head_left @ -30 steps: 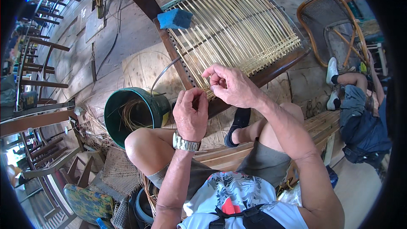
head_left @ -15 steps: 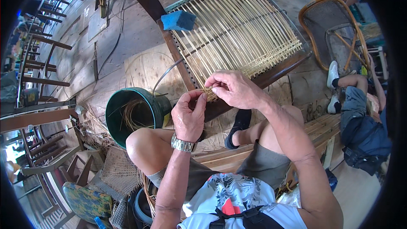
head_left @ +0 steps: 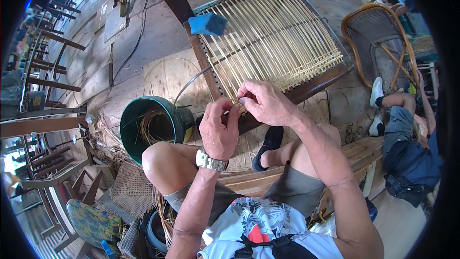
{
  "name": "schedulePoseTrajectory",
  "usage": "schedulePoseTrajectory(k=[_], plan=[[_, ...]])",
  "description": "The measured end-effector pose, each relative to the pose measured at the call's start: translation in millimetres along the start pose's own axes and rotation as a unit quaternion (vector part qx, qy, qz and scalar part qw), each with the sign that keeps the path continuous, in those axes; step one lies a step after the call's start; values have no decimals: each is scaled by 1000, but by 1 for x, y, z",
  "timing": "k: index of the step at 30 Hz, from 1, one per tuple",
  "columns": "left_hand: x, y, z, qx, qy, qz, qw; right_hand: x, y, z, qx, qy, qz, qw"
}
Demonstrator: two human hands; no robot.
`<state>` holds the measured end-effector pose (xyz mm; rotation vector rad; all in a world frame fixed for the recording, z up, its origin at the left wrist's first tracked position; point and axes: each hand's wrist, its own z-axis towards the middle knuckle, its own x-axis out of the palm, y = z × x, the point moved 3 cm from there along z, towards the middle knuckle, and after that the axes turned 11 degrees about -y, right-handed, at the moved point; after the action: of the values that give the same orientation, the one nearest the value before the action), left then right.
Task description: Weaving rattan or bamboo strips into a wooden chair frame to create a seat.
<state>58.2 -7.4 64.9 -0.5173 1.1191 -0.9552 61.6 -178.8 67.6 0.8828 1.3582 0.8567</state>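
Fingertips of the left hand (head_left: pixel 219 129) and right hand (head_left: pixel 269 103) draw close together in the head view, just beside each other at the near-left corner of a cane chair seat (head_left: pixel 275 33); whether they are clamped on a strand, I cannot tell, since the spot is too small and partly hidden. That seat lies in front of the person's knees, its pale strands running from far rail to near within a dark wooden frame (head_left: pixel 320 85), with cross strands woven along the near edge. On its far-left corner rests a blue sponge (head_left: pixel 208 24). Left of the hands, a green bucket (head_left: pixel 186 123) lies tilted with its mouth toward the person, loose fibre strands (head_left: pixel 152 128) inside. Silver wristwatch (head_left: pixel 211 159) on the left wrist. Well apart, at right, stand a rattan-framed chair (head_left: pixel 349 26) and a seated co-worker (head_left: pixel 407 156).
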Motion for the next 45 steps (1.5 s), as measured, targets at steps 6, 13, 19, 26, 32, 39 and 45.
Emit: schedulePoseTrajectory(k=[6,13,19,26,32,39,45], plan=[[1,12,13,-211,99,-89,968,-3,2,-2,10,-5,35,999],[5,14,18,-226,105,-106,963,-6,-2,-1,3,-39,24,999],[11,19,14,-178,71,-106,976,-7,-1,-1,-6,-8,53,999],[6,-5,12,14,10,24,1000,-1,-8,2,-4,-47,1,999],[6,-8,9,83,69,91,990,-1,-8,-1,-19,-37,19,999],[4,6,25,-128,205,-74,968,-4,-7,-2,-36,-49,26,998],[12,19,27,-270,248,-142,919,-2,-4,-7,-33,-98,82,991]])
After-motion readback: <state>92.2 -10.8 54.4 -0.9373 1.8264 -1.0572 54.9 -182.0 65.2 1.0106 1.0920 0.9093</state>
